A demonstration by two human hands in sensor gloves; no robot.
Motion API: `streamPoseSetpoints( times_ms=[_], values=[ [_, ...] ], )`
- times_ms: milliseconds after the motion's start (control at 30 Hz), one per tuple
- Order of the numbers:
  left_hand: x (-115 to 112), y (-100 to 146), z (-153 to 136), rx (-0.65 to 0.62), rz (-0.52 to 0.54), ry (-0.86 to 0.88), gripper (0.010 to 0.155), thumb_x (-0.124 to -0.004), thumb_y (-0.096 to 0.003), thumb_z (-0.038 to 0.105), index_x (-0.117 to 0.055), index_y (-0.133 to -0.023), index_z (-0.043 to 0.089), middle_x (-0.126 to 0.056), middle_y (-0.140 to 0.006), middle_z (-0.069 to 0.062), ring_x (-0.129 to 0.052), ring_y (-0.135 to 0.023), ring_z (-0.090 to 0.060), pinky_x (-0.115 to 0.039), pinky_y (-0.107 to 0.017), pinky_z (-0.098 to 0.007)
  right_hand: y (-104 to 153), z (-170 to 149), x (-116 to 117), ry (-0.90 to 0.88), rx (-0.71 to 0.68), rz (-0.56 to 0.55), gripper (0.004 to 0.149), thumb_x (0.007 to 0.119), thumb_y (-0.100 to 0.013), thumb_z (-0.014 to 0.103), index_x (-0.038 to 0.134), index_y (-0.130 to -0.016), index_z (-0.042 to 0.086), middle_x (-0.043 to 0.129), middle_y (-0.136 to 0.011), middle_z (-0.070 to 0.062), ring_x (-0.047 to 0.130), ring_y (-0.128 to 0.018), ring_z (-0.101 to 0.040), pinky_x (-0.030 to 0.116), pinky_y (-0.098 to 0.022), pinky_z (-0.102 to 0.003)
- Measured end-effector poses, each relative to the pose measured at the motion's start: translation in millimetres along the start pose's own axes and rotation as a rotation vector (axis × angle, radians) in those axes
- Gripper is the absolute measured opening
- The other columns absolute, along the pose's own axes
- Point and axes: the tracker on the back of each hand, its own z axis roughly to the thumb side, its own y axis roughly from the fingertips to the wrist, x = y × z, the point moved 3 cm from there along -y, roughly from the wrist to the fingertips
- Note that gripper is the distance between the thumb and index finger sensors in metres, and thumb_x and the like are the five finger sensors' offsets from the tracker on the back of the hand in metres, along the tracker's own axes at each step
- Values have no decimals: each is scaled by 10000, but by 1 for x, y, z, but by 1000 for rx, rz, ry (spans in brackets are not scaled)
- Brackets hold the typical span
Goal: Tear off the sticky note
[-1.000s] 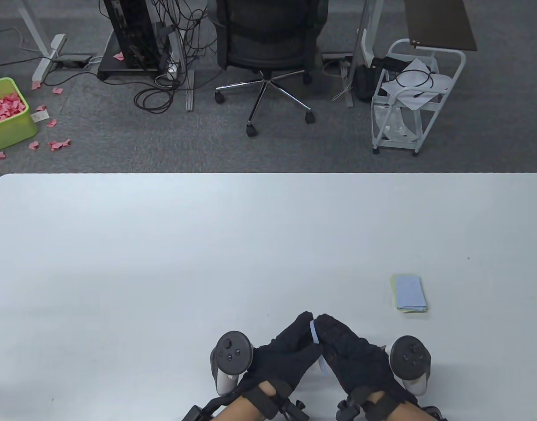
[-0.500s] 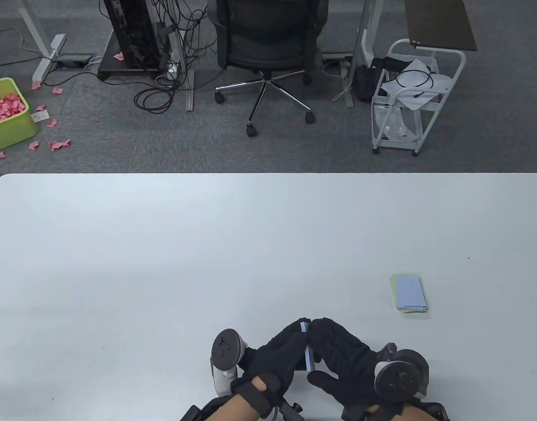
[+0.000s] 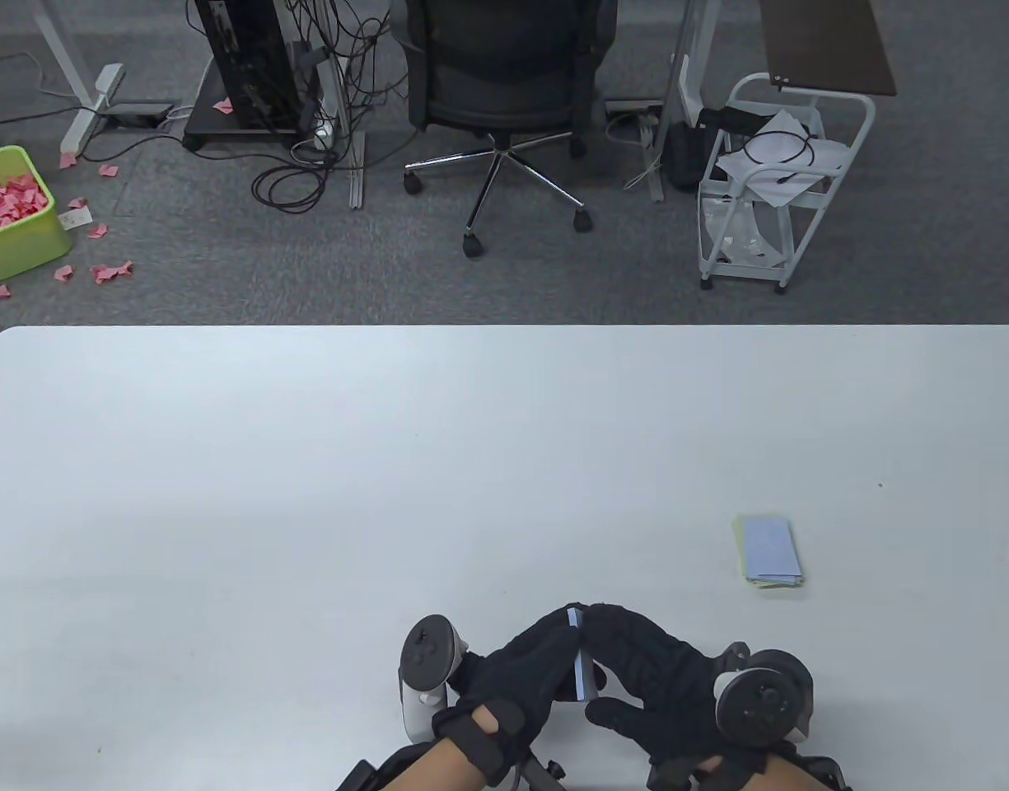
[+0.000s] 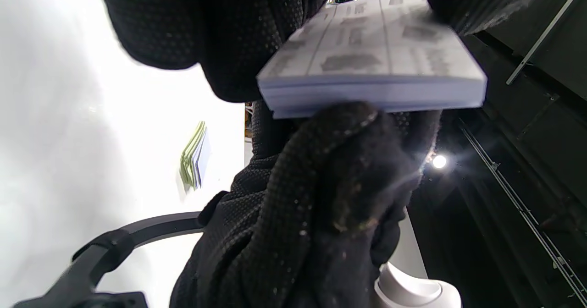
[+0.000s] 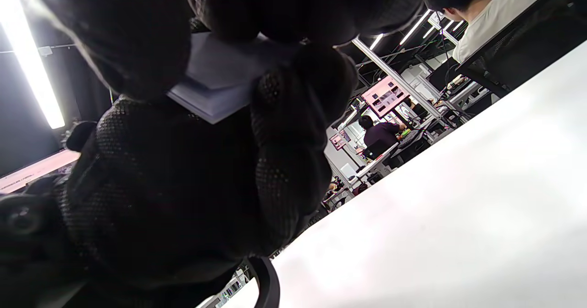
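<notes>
A pale blue sticky note pad (image 3: 582, 659) is held on edge between both gloved hands, just above the near edge of the white table (image 3: 306, 494). My left hand (image 3: 527, 669) grips the pad from the left. My right hand (image 3: 648, 671) holds it from the right, fingers over the top. In the left wrist view the pad (image 4: 371, 69) shows as a thick stack with a printed back, fingers pressed on its edge. In the right wrist view the pad (image 5: 220, 81) sits under dark fingers.
A small stack of torn-off blue and green notes (image 3: 769, 552) lies on the table to the right; it also shows in the left wrist view (image 4: 195, 159). Beyond the far table edge are an office chair (image 3: 504, 99), a white cart (image 3: 780, 181) and a green bin of pink notes (image 3: 14, 210).
Both hands rolled: the trackers swung outward and down. The pad turned more edge-on and sank slightly toward me. The right thumb now reaches under the pad.
</notes>
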Motion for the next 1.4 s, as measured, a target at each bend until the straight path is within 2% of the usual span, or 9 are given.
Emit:
streamPoseSetpoints(
  times_ms=[333, 567, 633, 733, 833, 967, 1067, 1167, 1400],
  values=[
    [0, 0, 1, -6, -3, -16, 857, -720, -620, 599, -512, -1126, -61, -700, -1024, -247, -904, -739, -374, -786, -560, -551, 1, 0, -4, -32, 24, -3, 694, 934, -375, 440, 608, -961, 262, 599, -1036, -27, 675, -956, -298, 659, -690, -434],
    [0, 0, 1, -3, -3, -24, 856, -728, -620, 595, -511, -1128, -59, -694, -1028, -248, -898, -744, -381, -781, -562, -556, 1, -3, -7, -70, 55, -4, 624, 915, -404, 391, 633, -948, 273, 627, -1025, -14, 704, -943, -285, 677, -680, -425],
    [-1, 0, 1, -5, -2, -20, 856, -725, -623, 596, -506, -1129, -59, -691, -1030, -246, -896, -747, -379, -780, -566, -554, 2, -4, -6, -83, 57, -5, 629, 897, -417, 400, 610, -961, 267, 613, -1031, -18, 694, -946, -290, 669, -681, -430],
    [-5, 0, 2, -20, 23, -22, 857, -722, -623, 597, -503, -1128, -60, -689, -1029, -248, -896, -746, -378, -781, -566, -552, 3, -3, 1, -54, 52, 2, 670, 815, -463, 421, 465, -1010, 257, 467, -1078, -29, 562, -1001, -306, 591, -717, -451],
    [-8, 0, 2, -43, 73, -40, 852, -680, -634, 600, -484, -1131, -64, -678, -1033, -250, -894, -750, -369, -785, -567, -544, 1, -3, 8, -56, 71, -13, 637, 726, -494, 395, 394, -1018, 254, 376, -1089, -39, 474, -1026, -314, 527, -739, -471],
    [-12, 1, 2, -72, 110, -83, 809, -565, -652, 565, -460, -1132, -78, -668, -1038, -277, -935, -735, -380, -832, -540, -542, -1, 0, 9, -20, 95, -66, 510, 674, -514, 330, 520, -990, 233, 503, -1054, -50, 552, -994, -319, 558, -719, -476],
    [-16, 1, 0, -85, 144, -52, 772, -471, -637, 515, -442, -1136, -73, -649, -1042, -294, -949, -714, -388, -850, -519, -547, 0, 5, 15, 29, 103, -77, 497, 664, -526, 324, 520, -989, 215, 484, -1047, -52, 503, -992, -324, 518, -721, -490],
    [-13, 1, -1, -101, 202, -34, 753, -449, -626, 489, -488, -1123, -75, -680, -1007, -301, -958, -664, -370, -860, -495, -542, -3, 10, 20, 72, 98, -67, 496, 662, -531, 319, 516, -988, 192, 468, -1037, -69, 476, -980, -339, 501, -717, -497],
    [-9, 2, 5, -116, 220, -3, 733, -466, -624, 466, -533, -1098, -89, -713, -962, -315, -991, -626, -360, -884, -471, -540, -3, 9, 19, 11, 60, -85, 490, 655, -526, 341, 527, -980, 210, 480, -1030, -41, 478, -979, -314, 513, -721, -475]
  ],
)
